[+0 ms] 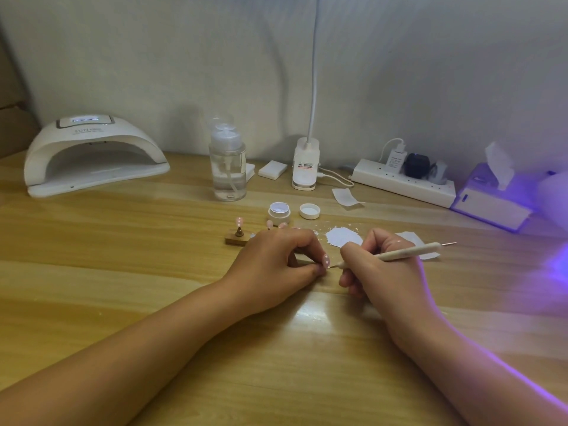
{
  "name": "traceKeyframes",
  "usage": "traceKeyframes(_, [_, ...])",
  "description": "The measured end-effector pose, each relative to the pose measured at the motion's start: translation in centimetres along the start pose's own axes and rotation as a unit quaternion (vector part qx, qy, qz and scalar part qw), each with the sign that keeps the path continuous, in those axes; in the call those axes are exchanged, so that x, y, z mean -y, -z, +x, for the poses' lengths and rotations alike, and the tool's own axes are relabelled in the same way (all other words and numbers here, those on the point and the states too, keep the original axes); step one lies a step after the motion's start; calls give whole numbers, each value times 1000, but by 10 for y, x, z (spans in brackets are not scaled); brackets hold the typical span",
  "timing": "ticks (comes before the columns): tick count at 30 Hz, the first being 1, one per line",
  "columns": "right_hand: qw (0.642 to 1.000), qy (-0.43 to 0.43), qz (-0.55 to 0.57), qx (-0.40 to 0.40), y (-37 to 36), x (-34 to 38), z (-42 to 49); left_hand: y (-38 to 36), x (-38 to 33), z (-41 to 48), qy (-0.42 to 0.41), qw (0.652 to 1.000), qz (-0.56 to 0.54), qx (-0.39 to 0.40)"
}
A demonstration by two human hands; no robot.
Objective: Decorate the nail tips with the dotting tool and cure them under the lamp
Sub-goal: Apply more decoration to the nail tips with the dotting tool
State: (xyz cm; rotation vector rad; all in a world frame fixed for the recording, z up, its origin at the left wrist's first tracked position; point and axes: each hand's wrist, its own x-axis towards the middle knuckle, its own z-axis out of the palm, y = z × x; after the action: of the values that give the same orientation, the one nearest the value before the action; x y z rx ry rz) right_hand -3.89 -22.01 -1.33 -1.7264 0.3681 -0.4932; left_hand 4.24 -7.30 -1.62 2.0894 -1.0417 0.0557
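Cream dotting tool (405, 252), tilted low, points at pink white-dotted nail tip (325, 259).

A single wide-angle camera is mounted on my head and faces forward and down across the table (92, 272) toward its far edge and the wall (153, 56) behind. It is set close. My left hand (273, 256) and right hand (378, 262) reach in from the near edge and lie mid-frame.

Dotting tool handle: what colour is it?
Cream-white; the dotting tool shows best in the head view.
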Motion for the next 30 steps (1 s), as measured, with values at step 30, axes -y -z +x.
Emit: traceKeyframes(30, [1000,-4,5,-5,0,-2,1,1,-1,-1,1,1000,2,6])
